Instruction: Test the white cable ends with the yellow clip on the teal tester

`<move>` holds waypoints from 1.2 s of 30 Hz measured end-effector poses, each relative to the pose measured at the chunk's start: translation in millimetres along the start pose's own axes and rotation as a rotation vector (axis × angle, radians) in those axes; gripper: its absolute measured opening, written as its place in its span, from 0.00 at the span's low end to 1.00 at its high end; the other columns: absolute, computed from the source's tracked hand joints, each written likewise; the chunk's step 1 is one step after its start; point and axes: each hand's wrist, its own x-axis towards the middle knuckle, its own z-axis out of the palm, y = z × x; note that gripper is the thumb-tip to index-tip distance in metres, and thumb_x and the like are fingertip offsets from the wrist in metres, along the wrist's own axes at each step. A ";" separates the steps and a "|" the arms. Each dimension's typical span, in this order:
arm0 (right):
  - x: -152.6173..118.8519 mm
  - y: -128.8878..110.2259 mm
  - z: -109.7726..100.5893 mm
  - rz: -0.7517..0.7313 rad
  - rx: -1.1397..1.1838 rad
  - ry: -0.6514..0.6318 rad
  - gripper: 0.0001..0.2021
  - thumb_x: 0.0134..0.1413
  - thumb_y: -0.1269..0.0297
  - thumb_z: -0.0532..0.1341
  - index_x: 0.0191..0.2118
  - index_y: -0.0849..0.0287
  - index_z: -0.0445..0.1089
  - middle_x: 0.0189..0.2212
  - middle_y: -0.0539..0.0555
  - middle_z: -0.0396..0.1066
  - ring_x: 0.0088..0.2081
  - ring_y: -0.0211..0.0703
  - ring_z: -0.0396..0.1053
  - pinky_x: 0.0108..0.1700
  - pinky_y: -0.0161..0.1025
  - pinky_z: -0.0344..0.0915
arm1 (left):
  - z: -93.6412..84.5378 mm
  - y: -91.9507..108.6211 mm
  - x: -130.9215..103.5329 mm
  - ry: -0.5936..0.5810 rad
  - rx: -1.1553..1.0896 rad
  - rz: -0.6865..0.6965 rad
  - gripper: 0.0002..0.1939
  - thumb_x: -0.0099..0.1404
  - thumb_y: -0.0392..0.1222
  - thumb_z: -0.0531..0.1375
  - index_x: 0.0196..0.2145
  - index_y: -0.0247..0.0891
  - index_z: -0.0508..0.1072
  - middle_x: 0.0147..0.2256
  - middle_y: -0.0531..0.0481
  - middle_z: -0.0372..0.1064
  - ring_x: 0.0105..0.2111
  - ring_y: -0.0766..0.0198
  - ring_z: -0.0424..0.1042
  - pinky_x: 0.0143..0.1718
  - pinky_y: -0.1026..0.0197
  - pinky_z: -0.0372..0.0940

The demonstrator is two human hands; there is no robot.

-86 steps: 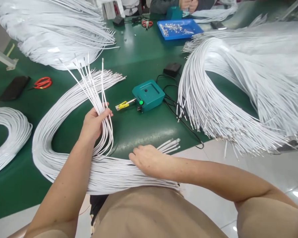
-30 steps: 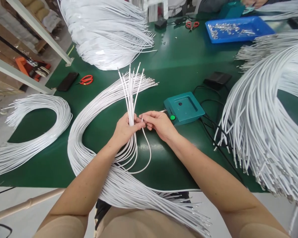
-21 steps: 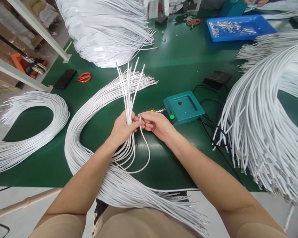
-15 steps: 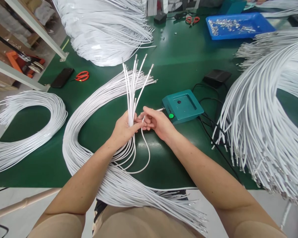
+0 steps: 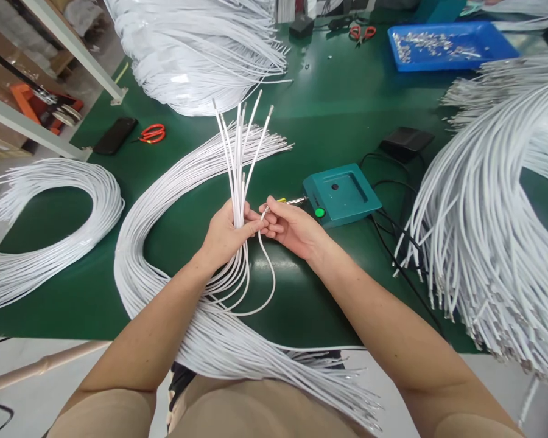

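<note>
Several white cables [image 5: 238, 164] stand upright in my left hand [image 5: 221, 234], which is closed around them with the thumb across the front. My right hand [image 5: 295, 228] meets the left fingertips and pinches the end of one single cable [image 5: 273, 264], whose length loops down below. Its tip is partly hidden by the fingers. Just behind the right hand, a thin metal rod [image 5: 296, 201] with a yellow part sticks out from a teal device [image 5: 342, 194] with a green button. A large curved bundle of white cables [image 5: 134, 243] lies under and around my left arm.
At the right hangs a thick cable bundle [image 5: 456, 213]. A smaller coil [image 5: 105, 198] lies left. Farther back are a phone [image 5: 115, 136], red-handled snips [image 5: 153, 133], a big cable pile [image 5: 201, 55], a blue tray [image 5: 497, 48] of small metal parts and a black pedal-like box [image 5: 406, 143].
The single cable's end has shifted slightly, and the right fingers have closed nearer around it. More of the metal rod and its yellow part shows. The view has moved a little.
</note>
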 end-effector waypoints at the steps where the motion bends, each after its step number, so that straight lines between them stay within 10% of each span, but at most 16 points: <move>1: -0.1 0.1 0.1 -0.004 0.007 0.000 0.15 0.48 0.54 0.68 0.30 0.62 0.72 0.18 0.41 0.54 0.20 0.26 0.50 0.28 0.30 0.59 | -0.1 0.0 0.0 0.008 -0.010 0.003 0.18 0.51 0.43 0.69 0.32 0.39 0.62 0.29 0.51 0.76 0.28 0.61 0.76 0.32 0.60 0.67; 10: -3.1 0.1 4.5 -0.166 -0.223 0.114 0.12 0.47 0.57 0.67 0.32 0.61 0.74 0.23 0.46 0.63 0.24 0.30 0.57 0.29 0.33 0.59 | -4.5 -4.9 3.2 0.041 -0.047 0.026 0.18 0.51 0.42 0.69 0.33 0.39 0.63 0.27 0.53 0.74 0.29 0.61 0.76 0.38 0.58 0.67; 18: -5.1 8.6 5.6 -0.652 -1.031 0.338 0.08 0.58 0.64 0.58 0.29 0.59 0.69 0.28 0.50 0.67 0.30 0.37 0.63 0.36 0.36 0.62 | -2.7 -7.8 3.9 -0.037 -0.262 -0.038 0.29 0.49 0.41 0.71 0.50 0.42 0.71 0.26 0.57 0.67 0.23 0.71 0.66 0.26 0.67 0.63; 23: -5.8 8.5 -0.6 -0.927 -1.733 0.244 0.15 0.66 0.67 0.46 0.30 0.59 0.67 0.31 0.56 0.64 0.35 0.43 0.62 0.41 0.41 0.59 | -4.6 -8.3 6.0 -0.150 -0.465 -0.201 0.23 0.52 0.39 0.70 0.47 0.40 0.75 0.28 0.54 0.68 0.27 0.71 0.69 0.25 0.70 0.64; 36: -7.8 -30.2 -22.4 -0.697 -2.154 0.217 0.10 0.60 0.72 0.53 0.39 0.61 0.71 0.32 0.56 0.73 0.42 0.49 0.64 0.60 0.56 0.47 | 0.2 -15.3 18.0 -0.106 -0.226 -0.147 0.24 0.52 0.35 0.68 0.48 0.36 0.73 0.29 0.53 0.72 0.30 0.65 0.76 0.29 0.68 0.70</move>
